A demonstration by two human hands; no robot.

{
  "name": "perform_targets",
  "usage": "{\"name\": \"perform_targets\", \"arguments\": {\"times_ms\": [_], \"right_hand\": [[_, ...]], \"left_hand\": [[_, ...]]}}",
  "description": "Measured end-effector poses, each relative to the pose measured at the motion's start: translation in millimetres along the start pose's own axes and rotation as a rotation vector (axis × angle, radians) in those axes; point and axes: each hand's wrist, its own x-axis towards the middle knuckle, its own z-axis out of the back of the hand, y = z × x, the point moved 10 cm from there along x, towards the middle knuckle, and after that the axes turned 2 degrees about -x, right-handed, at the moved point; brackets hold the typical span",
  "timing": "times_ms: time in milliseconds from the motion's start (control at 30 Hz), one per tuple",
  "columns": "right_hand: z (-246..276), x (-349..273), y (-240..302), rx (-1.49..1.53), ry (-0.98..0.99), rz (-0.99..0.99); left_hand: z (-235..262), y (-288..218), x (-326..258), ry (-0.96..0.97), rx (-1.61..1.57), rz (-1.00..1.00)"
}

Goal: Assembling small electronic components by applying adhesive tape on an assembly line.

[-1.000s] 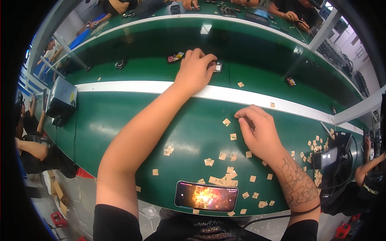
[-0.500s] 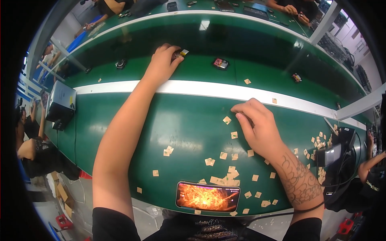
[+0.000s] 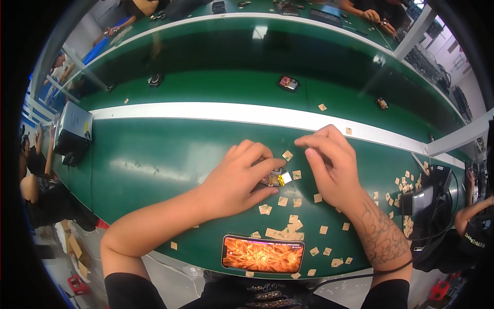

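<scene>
My left hand (image 3: 242, 177) has its fingers closed round a small electronic device with an exposed circuit board and a silver-and-yellow battery (image 3: 285, 178), just above or on the green bench. The hand covers much of the device. Close by on the right, my right hand (image 3: 332, 159) is raised with bent fingers, thumb and index fingertip near each other. Whatever is between those fingertips, if anything, is too small to make out. Small tan adhesive squares lie around both hands, one square (image 3: 287, 155) just left of the right thumb.
A phone (image 3: 262, 254) with a bright orange screen lies at the bench's near edge. Beyond the white rail (image 3: 206, 110), a green belt carries open devices, one a red-and-black device (image 3: 288, 83). A grey box (image 3: 73, 134) stands left; a black device with cables (image 3: 432, 201) stands right.
My left hand has come back from the far belt to the near bench, bringing the device beside my right hand. The right hand stays about where it was. Things on the belt have shifted slightly right.
</scene>
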Motion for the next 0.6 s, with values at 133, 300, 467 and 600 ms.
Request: {"name": "perform_targets", "arguments": {"times_ms": [133, 300, 467, 600], "right_hand": [[-13, -2, 10, 0.036, 0.161, 0.076], [-34, -7, 19, 0.067, 0.374, 0.024], [-44, -13, 22, -0.075, 0.501, 0.0], [-41, -11, 22, -0.185, 0.5, 0.023]], "left_hand": [[3, 8, -5, 0.03, -0.067, 0.019], [6, 14, -9, 0.017, -0.121, 0.024], [6, 15, -11, 0.013, -0.124, 0.013], [8, 13, -11, 0.002, -0.126, 0.019]]}}
